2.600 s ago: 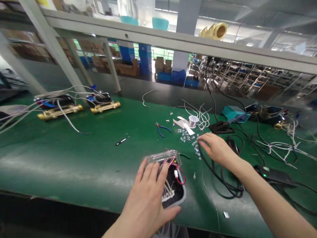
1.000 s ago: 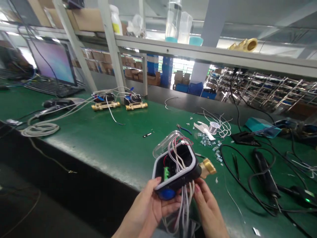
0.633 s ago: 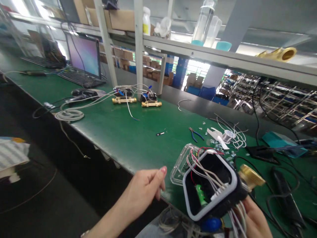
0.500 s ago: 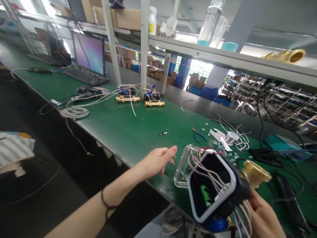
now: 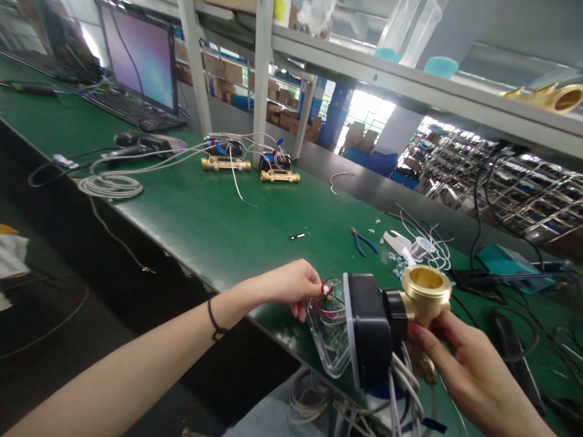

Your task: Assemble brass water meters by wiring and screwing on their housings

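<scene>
My right hand (image 5: 455,352) is closed around the brass pipe body (image 5: 426,297) of a meter, whose black housing (image 5: 371,328) is turned on its side, its opening facing left. Against that opening hangs a clear plastic cover (image 5: 330,358) with a green circuit board inside, joined by thin wires. My left hand (image 5: 296,285) pinches red wires (image 5: 324,286) at the cover's upper edge; a small white end shows by the fingertips. Grey cables (image 5: 401,376) trail down from the housing's underside.
Blue-handled cutters (image 5: 363,241) lie on the green bench, with a solder spool (image 5: 421,247) and wire scraps behind the meter. Two brass meters (image 5: 226,164) stand farther back. A coiled cable (image 5: 112,187) lies at the bench's front edge. A shelf beam (image 5: 387,85) crosses above.
The meter has turned so its opening faces left instead of toward me, and its brass end points up. My left hand has gone from empty to pinching the red wires. The view has shifted.
</scene>
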`<state>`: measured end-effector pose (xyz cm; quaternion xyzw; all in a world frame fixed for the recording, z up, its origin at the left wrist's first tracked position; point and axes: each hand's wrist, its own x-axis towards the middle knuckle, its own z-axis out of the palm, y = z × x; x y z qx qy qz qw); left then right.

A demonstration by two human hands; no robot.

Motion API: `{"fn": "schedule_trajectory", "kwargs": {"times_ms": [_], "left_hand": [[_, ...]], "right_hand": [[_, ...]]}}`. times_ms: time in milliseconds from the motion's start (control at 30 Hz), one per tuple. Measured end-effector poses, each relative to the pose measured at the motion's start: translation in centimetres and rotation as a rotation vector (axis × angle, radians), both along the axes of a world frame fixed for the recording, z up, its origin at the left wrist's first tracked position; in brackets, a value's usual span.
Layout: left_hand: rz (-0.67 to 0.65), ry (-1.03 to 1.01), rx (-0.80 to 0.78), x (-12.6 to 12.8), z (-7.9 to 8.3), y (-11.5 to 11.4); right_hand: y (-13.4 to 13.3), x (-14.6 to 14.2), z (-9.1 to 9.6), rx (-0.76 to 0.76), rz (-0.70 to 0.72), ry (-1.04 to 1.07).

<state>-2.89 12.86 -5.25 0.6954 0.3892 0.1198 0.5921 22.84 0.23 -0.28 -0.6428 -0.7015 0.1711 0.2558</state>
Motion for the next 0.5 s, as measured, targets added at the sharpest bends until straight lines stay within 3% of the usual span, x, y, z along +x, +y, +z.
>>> {"fn": "schedule_trajectory", "kwargs": {"times_ms": [167,300,500], "left_hand": [[0.189,-0.1,0.23,0.5,-1.3,0.5],[0.199,-0.155,0.366,0.6,-2.5,1.5],[0.219,-0.12,0.469,-0.7,-4.3,2.8]], "right_hand": [[1.2,-1.4,1.4,0.12,0.215,-0.28],[2.9,-3.6,1.5,0.241,0.336,-0.613],[4.1,-7.5,0.5,0.213,0.423,-0.891]]}}
